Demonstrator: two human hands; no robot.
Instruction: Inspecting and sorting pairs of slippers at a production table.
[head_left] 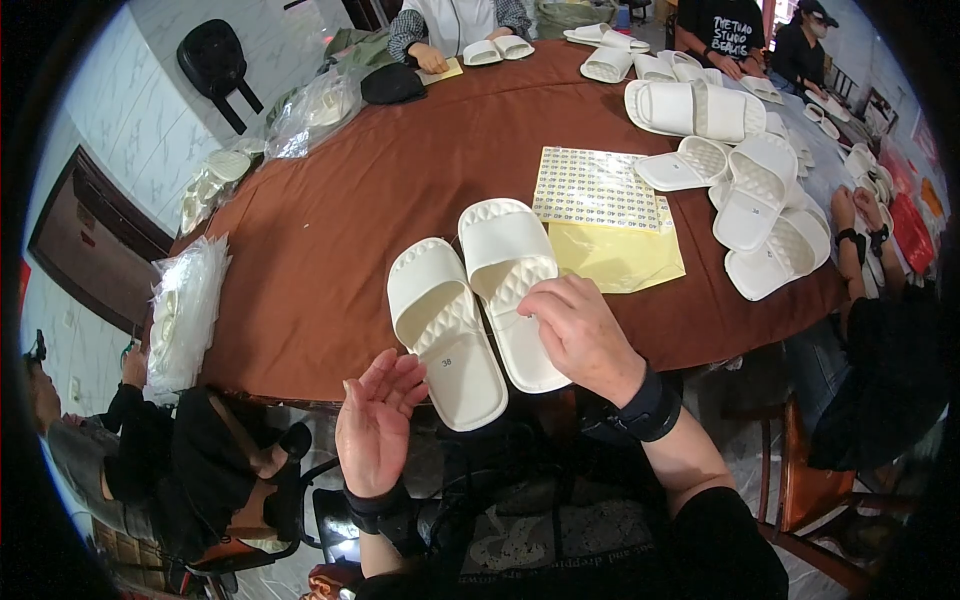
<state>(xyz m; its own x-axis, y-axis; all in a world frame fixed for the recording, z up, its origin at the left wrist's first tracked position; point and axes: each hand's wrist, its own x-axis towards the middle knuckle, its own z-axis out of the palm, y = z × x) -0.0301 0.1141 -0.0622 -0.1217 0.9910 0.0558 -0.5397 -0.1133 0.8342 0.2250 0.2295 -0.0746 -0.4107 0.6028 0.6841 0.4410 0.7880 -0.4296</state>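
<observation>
Two cream slippers lie side by side at the near table edge, toes pointing away from me. On the left slipper (465, 390) a small printed label (447, 363) shows on the insole. My left hand (375, 430) is beside its heel, palm up and fingers apart, holding nothing. Over the insole of the right slipper (508, 235) is my right hand (588, 335), its fingers curled together with the tips down near the footbed; whatever is between them is hidden. Just beyond that hand lies a sheet of small stickers (590, 185), partly over a yellow backing sheet (620, 262).
Brown cloth (330, 250) covers the round table. More cream slippers (755, 190) are heaped at the right. Clear plastic bags (185, 310) line the left edge; a black cap (393, 85) rests at the far side. Several people sit around, and a wooden chair (815, 480) stands right.
</observation>
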